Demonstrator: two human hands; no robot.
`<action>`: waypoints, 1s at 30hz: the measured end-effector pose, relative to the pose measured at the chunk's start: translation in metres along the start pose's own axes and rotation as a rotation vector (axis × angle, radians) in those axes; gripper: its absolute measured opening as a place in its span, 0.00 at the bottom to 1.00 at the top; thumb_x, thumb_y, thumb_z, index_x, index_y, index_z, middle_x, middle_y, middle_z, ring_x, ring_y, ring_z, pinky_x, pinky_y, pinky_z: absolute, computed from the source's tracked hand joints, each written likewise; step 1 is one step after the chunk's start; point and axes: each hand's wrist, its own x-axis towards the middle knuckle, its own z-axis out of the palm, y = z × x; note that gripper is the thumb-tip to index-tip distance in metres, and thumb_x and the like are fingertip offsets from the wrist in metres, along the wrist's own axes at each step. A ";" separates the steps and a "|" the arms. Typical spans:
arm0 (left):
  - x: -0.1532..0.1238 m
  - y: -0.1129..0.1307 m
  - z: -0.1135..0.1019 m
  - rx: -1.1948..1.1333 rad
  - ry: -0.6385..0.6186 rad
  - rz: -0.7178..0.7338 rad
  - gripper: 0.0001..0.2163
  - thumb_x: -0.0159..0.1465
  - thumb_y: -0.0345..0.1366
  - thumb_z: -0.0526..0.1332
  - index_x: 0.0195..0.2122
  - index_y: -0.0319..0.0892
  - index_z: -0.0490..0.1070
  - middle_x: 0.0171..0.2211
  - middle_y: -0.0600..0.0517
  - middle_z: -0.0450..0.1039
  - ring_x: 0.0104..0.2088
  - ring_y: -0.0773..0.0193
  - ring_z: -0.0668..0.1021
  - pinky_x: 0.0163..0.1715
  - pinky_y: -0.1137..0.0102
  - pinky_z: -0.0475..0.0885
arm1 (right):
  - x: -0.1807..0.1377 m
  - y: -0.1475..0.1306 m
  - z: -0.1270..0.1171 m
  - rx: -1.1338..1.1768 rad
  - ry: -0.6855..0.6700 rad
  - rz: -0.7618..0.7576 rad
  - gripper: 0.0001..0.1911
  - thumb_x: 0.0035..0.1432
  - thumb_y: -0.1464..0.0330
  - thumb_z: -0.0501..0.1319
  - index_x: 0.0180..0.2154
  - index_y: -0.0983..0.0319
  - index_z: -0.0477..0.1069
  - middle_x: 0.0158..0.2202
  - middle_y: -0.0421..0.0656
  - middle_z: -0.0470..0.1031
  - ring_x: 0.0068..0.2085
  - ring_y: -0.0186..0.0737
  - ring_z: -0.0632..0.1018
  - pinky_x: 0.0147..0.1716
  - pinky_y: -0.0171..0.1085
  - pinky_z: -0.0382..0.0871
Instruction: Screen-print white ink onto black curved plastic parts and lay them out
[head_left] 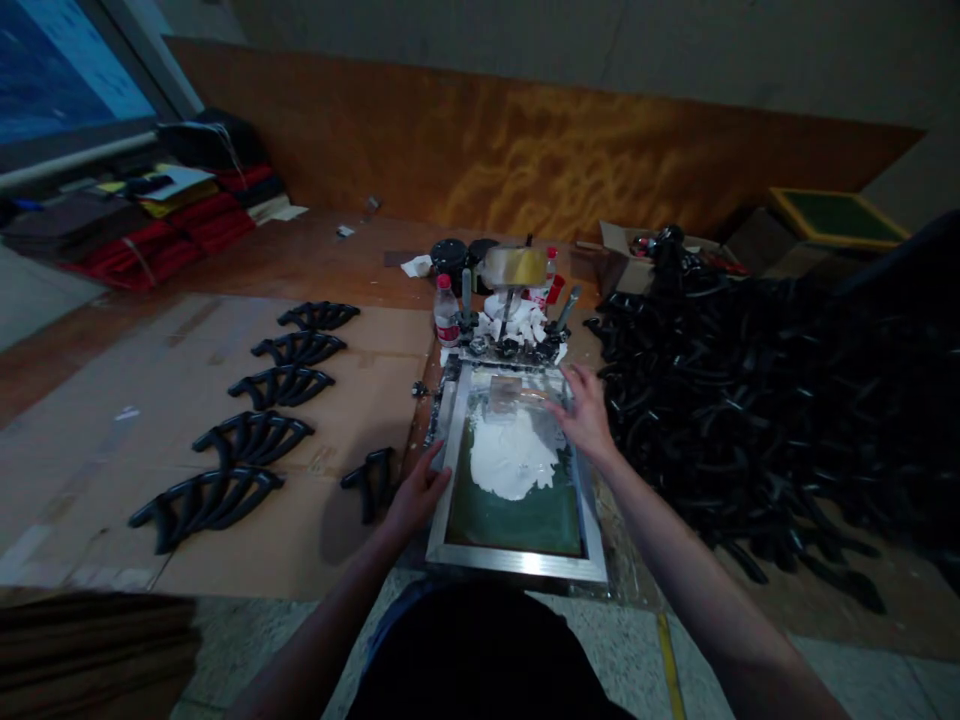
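Note:
A screen printing frame with a silver metal rim and green mesh lies in front of me. A thick pool of white ink covers the middle of the mesh. My right hand is closed on the handle of a flat scraper, whose blade is at the far end of the ink. Beside the frame's left rim is my left hand, thumb and forefinger apart, the thumb at the rim. Just left of that hand lies a small group of black curved handle-like parts.
Rows of black curved parts lie on cardboard at left. A large heap of them fills the right. Behind the frame stand a clamp and a red-capped bottle. Folded red cloth is stacked at far left.

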 end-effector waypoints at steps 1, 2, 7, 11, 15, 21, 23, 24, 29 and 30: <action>0.004 -0.009 0.004 0.031 0.002 -0.005 0.35 0.60 0.51 0.57 0.65 0.39 0.57 0.23 0.57 0.66 0.24 0.64 0.70 0.27 0.70 0.65 | 0.008 -0.017 0.005 0.001 -0.061 -0.073 0.30 0.55 0.65 0.64 0.58 0.65 0.65 0.60 0.57 0.63 0.60 0.54 0.65 0.55 0.48 0.64; 0.007 -0.014 0.006 0.058 0.005 -0.003 0.34 0.61 0.50 0.57 0.65 0.39 0.57 0.23 0.58 0.65 0.24 0.65 0.70 0.28 0.70 0.64 | 0.013 -0.033 0.011 -0.013 -0.150 -0.139 0.31 0.53 0.65 0.65 0.58 0.65 0.64 0.60 0.56 0.63 0.60 0.55 0.65 0.55 0.48 0.63; 0.012 -0.017 0.008 0.100 -0.002 -0.028 0.31 0.61 0.48 0.57 0.63 0.39 0.60 0.24 0.57 0.68 0.26 0.62 0.72 0.32 0.68 0.67 | -0.006 -0.073 0.026 -0.104 -0.588 -0.260 0.09 0.56 0.73 0.59 0.40 0.62 0.73 0.40 0.48 0.76 0.43 0.47 0.75 0.43 0.40 0.67; 0.010 -0.017 0.008 0.072 -0.009 -0.057 0.31 0.61 0.49 0.56 0.63 0.39 0.60 0.28 0.53 0.71 0.29 0.60 0.75 0.33 0.67 0.69 | -0.043 -0.061 0.012 0.004 -0.695 -0.548 0.11 0.52 0.76 0.58 0.38 0.61 0.72 0.39 0.47 0.76 0.44 0.45 0.74 0.42 0.38 0.65; 0.008 -0.016 0.009 0.053 0.004 -0.055 0.30 0.61 0.48 0.56 0.62 0.38 0.61 0.28 0.53 0.71 0.29 0.61 0.74 0.32 0.68 0.69 | -0.044 -0.059 0.001 0.039 -0.751 -0.618 0.08 0.51 0.76 0.58 0.33 0.58 0.72 0.35 0.42 0.76 0.39 0.41 0.74 0.37 0.36 0.64; 0.007 -0.013 0.009 0.040 0.005 -0.059 0.31 0.60 0.48 0.57 0.62 0.37 0.61 0.24 0.56 0.67 0.25 0.64 0.72 0.27 0.70 0.66 | -0.062 -0.058 0.011 -0.011 -0.599 -0.639 0.12 0.53 0.76 0.57 0.40 0.62 0.73 0.38 0.47 0.76 0.41 0.45 0.73 0.38 0.38 0.65; 0.007 -0.012 0.008 0.041 0.005 -0.061 0.31 0.60 0.47 0.58 0.62 0.37 0.61 0.24 0.56 0.67 0.24 0.64 0.71 0.26 0.71 0.65 | -0.063 -0.058 0.012 0.037 -0.614 -0.619 0.11 0.55 0.74 0.58 0.41 0.61 0.73 0.38 0.46 0.76 0.41 0.44 0.74 0.39 0.37 0.66; 0.006 -0.010 0.007 0.032 -0.001 -0.060 0.31 0.60 0.47 0.58 0.62 0.37 0.61 0.23 0.56 0.67 0.24 0.64 0.71 0.26 0.71 0.65 | -0.058 -0.060 0.013 0.052 -0.599 -0.572 0.12 0.57 0.72 0.58 0.42 0.61 0.74 0.38 0.46 0.77 0.42 0.44 0.75 0.39 0.37 0.66; -0.005 0.025 -0.008 -0.085 -0.013 -0.020 0.33 0.58 0.50 0.61 0.62 0.38 0.62 0.29 0.52 0.75 0.29 0.61 0.75 0.28 0.69 0.70 | 0.013 -0.064 0.004 -0.028 -0.412 -0.248 0.26 0.63 0.61 0.57 0.62 0.55 0.62 0.47 0.46 0.76 0.45 0.46 0.76 0.41 0.39 0.68; -0.008 0.036 -0.013 -0.101 0.012 -0.001 0.32 0.59 0.52 0.60 0.60 0.39 0.65 0.31 0.50 0.76 0.31 0.60 0.76 0.29 0.69 0.71 | 0.027 -0.056 -0.003 -0.042 -0.359 -0.183 0.27 0.62 0.60 0.57 0.63 0.54 0.61 0.46 0.46 0.77 0.44 0.47 0.77 0.40 0.39 0.68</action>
